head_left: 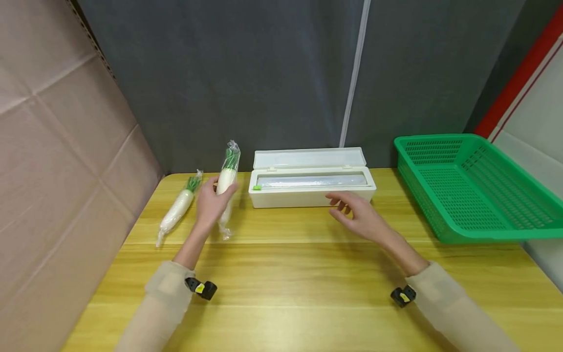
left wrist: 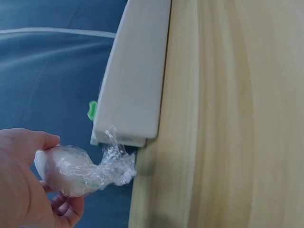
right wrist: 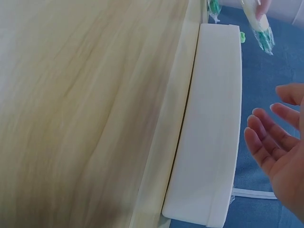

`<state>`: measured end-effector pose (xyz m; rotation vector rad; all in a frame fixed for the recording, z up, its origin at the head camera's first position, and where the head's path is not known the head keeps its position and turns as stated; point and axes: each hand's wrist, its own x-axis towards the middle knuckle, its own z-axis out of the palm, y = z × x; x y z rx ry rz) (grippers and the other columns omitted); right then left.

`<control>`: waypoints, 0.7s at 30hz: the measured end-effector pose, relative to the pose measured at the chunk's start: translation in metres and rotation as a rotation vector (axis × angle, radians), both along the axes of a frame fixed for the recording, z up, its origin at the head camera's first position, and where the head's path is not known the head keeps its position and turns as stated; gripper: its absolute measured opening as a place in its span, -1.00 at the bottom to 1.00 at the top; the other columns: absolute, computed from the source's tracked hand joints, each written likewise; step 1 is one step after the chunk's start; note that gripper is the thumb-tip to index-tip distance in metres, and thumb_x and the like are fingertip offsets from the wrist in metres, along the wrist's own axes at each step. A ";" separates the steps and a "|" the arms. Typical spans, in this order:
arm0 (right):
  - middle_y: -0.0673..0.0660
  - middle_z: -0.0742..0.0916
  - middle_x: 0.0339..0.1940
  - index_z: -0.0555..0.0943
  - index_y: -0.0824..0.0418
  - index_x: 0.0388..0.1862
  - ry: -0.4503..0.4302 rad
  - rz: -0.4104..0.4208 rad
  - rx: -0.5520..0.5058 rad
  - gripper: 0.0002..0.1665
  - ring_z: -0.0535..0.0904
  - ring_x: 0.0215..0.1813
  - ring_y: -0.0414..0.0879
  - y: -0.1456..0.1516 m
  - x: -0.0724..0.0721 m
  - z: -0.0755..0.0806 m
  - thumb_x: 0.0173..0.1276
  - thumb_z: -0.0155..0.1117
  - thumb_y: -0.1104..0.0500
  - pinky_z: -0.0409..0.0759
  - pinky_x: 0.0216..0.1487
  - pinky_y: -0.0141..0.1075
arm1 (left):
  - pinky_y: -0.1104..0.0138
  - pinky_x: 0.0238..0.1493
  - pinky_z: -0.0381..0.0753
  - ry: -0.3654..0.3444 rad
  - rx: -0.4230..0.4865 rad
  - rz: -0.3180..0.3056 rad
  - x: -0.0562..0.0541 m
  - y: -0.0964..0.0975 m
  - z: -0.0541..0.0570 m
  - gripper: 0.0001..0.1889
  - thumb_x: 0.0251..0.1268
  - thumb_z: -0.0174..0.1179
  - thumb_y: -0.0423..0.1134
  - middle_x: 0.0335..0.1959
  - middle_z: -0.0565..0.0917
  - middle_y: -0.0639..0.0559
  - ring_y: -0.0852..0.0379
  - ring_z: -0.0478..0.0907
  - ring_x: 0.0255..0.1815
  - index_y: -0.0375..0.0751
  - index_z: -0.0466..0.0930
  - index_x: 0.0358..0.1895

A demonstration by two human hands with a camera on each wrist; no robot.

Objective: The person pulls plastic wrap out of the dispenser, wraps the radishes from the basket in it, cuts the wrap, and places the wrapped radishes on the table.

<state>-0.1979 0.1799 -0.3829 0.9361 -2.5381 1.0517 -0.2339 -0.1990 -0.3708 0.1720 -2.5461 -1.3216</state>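
My left hand (head_left: 212,200) grips a white radish (head_left: 225,182) wrapped in clear film, its green stems pointing to the back. In the left wrist view the thumb and fingers close round the wrapped radish (left wrist: 66,168), and twisted film trails from its end. A second wrapped radish (head_left: 177,211) lies on the table to the left of that hand. My right hand (head_left: 358,215), fingers loosely bent and holding nothing, hovers by the front right of a white cling film box (head_left: 308,198). The box's lid stands raised, showing the film roll (head_left: 312,181) and a green slider (head_left: 257,187).
A green perforated basket (head_left: 457,230) stands on the right, reaching past the table's side edge. Behind the wooden table (head_left: 281,278) hangs a dark grey curtain (head_left: 246,88). A pale cloth wall (head_left: 66,171) borders the left side.
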 end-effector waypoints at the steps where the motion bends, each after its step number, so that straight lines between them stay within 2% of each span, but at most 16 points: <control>1: 0.24 0.74 -0.08 0.56 0.41 0.22 0.000 -0.006 0.014 -0.56 0.64 -0.14 0.03 0.001 0.000 0.000 0.39 0.34 0.32 0.66 -0.17 -0.04 | 0.15 -0.21 0.55 -0.009 -0.010 0.003 -0.001 -0.003 -0.002 -0.35 0.32 0.32 0.07 -0.12 0.60 -0.27 -0.11 0.53 -0.21 -0.36 0.47 0.28; 6: 0.28 0.71 0.01 0.57 0.36 0.23 0.003 -0.034 0.061 -0.56 0.63 -0.08 0.09 0.006 0.001 -0.001 0.41 0.34 0.28 0.65 -0.10 0.02 | -0.05 0.07 0.50 -0.045 -0.107 0.017 -0.006 -0.018 -0.013 -0.32 0.32 0.29 0.04 0.11 0.55 -0.38 -0.27 0.48 0.08 -0.46 0.45 0.28; 8: 0.29 0.71 0.04 0.57 0.35 0.23 0.012 -0.042 0.072 -0.55 0.63 -0.07 0.12 0.008 0.001 -0.002 0.40 0.35 0.27 0.64 -0.08 0.04 | -0.08 0.12 0.47 -0.054 -0.145 0.018 -0.009 -0.023 -0.017 -0.32 0.33 0.28 0.02 0.15 0.53 -0.41 -0.31 0.46 0.14 -0.50 0.45 0.27; 15: 0.27 0.68 0.12 0.58 0.33 0.23 0.035 -0.080 0.131 -0.53 0.64 -0.04 0.13 0.013 0.002 -0.005 0.39 0.37 0.21 0.63 -0.02 0.04 | -0.09 -0.03 0.52 -0.116 -0.284 0.029 -0.015 -0.042 -0.030 -0.34 0.35 0.26 0.04 0.13 0.56 -0.42 -0.32 0.54 0.05 -0.51 0.47 0.24; 21: 0.28 0.64 0.17 0.56 0.32 0.27 0.021 -0.103 0.161 -0.51 0.63 -0.01 0.16 0.019 0.003 -0.006 0.40 0.36 0.20 0.63 -0.01 0.06 | -0.14 -0.05 0.49 -0.174 -0.365 0.046 -0.016 -0.050 -0.036 -0.35 0.35 0.25 0.06 0.10 0.52 -0.46 -0.35 0.50 0.08 -0.50 0.47 0.22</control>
